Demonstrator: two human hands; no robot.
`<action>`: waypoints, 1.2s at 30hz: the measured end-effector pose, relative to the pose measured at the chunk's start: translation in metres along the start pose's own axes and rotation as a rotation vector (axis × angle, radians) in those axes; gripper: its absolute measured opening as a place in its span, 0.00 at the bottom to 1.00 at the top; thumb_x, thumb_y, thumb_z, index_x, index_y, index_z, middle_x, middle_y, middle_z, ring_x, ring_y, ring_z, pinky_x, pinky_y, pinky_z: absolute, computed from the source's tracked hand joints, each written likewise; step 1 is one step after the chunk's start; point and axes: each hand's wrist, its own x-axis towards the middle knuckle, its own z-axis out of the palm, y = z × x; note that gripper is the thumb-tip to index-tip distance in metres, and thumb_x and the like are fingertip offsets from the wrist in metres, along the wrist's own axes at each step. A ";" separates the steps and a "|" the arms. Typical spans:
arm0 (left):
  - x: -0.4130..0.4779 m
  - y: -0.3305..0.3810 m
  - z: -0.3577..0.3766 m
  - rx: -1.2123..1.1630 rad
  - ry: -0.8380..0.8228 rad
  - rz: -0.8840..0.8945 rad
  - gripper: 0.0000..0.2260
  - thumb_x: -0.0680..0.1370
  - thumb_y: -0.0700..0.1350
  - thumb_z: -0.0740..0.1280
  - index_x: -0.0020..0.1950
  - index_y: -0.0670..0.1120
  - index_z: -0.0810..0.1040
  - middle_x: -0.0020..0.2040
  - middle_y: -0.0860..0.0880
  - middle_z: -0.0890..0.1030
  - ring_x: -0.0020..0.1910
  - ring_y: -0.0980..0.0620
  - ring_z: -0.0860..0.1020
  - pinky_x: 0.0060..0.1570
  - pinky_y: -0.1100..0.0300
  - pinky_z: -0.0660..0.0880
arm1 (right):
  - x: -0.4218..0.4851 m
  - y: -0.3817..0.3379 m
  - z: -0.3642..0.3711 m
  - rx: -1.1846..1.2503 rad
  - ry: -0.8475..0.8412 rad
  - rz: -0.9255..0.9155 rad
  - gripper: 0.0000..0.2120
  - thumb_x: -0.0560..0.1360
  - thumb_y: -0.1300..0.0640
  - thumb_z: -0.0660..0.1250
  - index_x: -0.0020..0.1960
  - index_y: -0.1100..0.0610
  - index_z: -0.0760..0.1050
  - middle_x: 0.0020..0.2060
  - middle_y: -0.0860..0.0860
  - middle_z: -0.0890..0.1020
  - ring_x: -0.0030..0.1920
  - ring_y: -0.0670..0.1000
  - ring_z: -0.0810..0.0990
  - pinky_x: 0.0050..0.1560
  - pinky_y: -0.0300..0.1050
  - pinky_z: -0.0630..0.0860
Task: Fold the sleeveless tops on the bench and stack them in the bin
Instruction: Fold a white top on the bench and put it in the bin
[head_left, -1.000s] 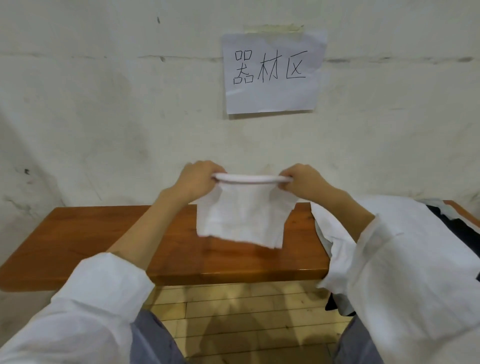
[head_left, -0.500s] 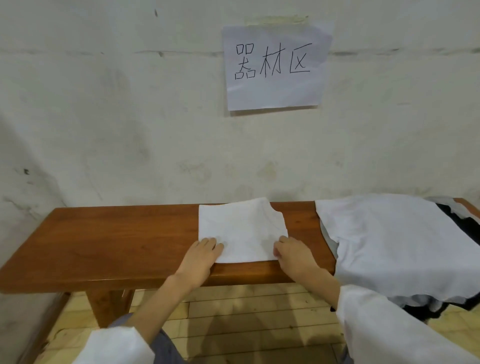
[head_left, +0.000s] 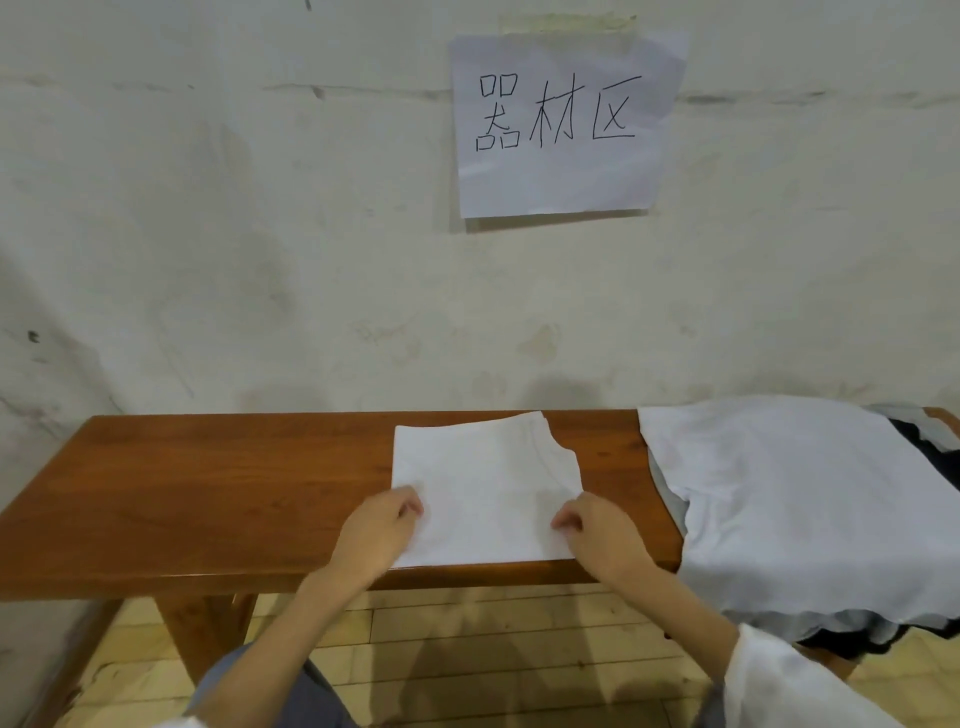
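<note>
Across the upper half of the frame we see a whitewashed wall (head_left: 234, 234), stained and scuffed, with a thin dark crack line (head_left: 363, 93) running across it near the top. Right of centre at the top, a white paper sign (head_left: 566, 171) hangs on it, bearing three handwritten black characters, 器材区; a strip of yellowed tape (head_left: 569, 22) holds its top edge. At the far left, midway down, we note a small dark mark (head_left: 33, 336). Along the bottom lies a floor (head_left: 467, 639) of pale wooden boards, crossed by soft shadows.
</note>
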 end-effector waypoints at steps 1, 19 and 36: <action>0.014 -0.003 -0.002 -0.031 0.067 -0.048 0.07 0.81 0.42 0.59 0.53 0.49 0.76 0.52 0.51 0.78 0.47 0.57 0.76 0.47 0.68 0.71 | 0.014 0.001 -0.003 0.030 0.021 0.021 0.10 0.80 0.59 0.60 0.57 0.51 0.77 0.57 0.48 0.78 0.56 0.46 0.76 0.60 0.35 0.69; 0.098 -0.025 0.013 -0.345 0.509 -0.222 0.03 0.77 0.39 0.65 0.46 0.46 0.78 0.39 0.54 0.78 0.38 0.54 0.75 0.37 0.60 0.67 | 0.140 -0.014 0.016 0.211 0.424 0.182 0.05 0.77 0.55 0.65 0.47 0.56 0.75 0.47 0.52 0.76 0.49 0.52 0.74 0.50 0.45 0.71; 0.061 0.022 0.049 0.219 0.009 0.076 0.32 0.77 0.65 0.34 0.78 0.54 0.48 0.79 0.49 0.44 0.76 0.48 0.38 0.72 0.49 0.35 | 0.113 -0.025 0.034 -0.212 0.381 -0.271 0.18 0.81 0.53 0.55 0.66 0.60 0.72 0.66 0.59 0.73 0.67 0.61 0.71 0.66 0.56 0.68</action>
